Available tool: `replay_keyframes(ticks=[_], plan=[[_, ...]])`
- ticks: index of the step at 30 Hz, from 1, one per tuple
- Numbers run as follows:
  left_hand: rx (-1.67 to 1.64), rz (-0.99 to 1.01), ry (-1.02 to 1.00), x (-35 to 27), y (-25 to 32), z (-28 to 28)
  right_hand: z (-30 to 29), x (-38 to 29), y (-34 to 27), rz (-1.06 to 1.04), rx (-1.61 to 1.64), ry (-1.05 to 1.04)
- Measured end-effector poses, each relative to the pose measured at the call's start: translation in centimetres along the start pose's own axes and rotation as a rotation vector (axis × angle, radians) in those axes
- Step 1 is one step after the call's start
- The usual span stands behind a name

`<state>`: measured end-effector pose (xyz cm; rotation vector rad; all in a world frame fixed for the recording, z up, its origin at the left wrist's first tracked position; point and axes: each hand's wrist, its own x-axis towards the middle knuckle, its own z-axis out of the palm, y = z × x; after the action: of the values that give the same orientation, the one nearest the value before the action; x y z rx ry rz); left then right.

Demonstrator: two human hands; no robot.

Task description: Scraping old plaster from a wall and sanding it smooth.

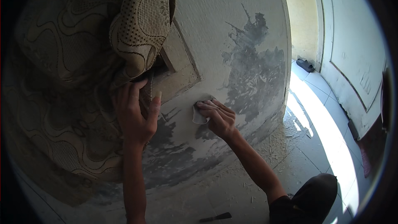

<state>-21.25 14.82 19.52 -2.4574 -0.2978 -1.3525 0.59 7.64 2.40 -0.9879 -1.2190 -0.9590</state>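
My right hand [217, 116] presses a small folded pale sheet, perhaps sandpaper [200, 116], flat against the wall [205, 53], just below the corner of a wooden frame [183, 76]. Grey patches [255, 71] show where the wall's pale coating is gone, to the right of and below that hand. My left hand [135, 109] is raised at the edge of a patterned curtain [141, 28], its fingers against the cloth and its thumb apart. Whether those fingers grip the cloth is not clear. Behind the curtain's edge is a dark opening within the frame.
A scraper [215, 217] lies on the tiled floor at the bottom. Flakes of coating [276, 146] are scattered along the wall's foot. At the right are a white panelled door [354, 40], a dark sandal [305, 65] and a bright strip of sunlight. My knee [320, 189] is at lower right.
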Motion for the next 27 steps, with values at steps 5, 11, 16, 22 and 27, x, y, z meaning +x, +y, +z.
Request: replay_keyframes(ticks=[5,11,16,22,27], plan=[[0.000,-0.018,-0.008,0.3,0.3,-0.1,1.1,-0.2,1.5,0.439,-0.117,0.417],[0.009,-0.014,-0.007,-0.1,-0.4,0.2,2.8,-0.5,-3.9,-0.002,0.053,0.009],[0.048,-0.018,-0.045,0.3,0.2,-0.4,-0.9,-0.2,1.9,0.737,-0.051,0.424],[0.058,-0.076,-0.096,-0.1,0.1,-1.1,3.4,-1.8,-5.7,0.297,-0.028,0.112],[0.070,-0.083,-0.079,0.4,0.2,-1.1,0.3,-0.1,0.6,0.065,-0.051,0.158]])
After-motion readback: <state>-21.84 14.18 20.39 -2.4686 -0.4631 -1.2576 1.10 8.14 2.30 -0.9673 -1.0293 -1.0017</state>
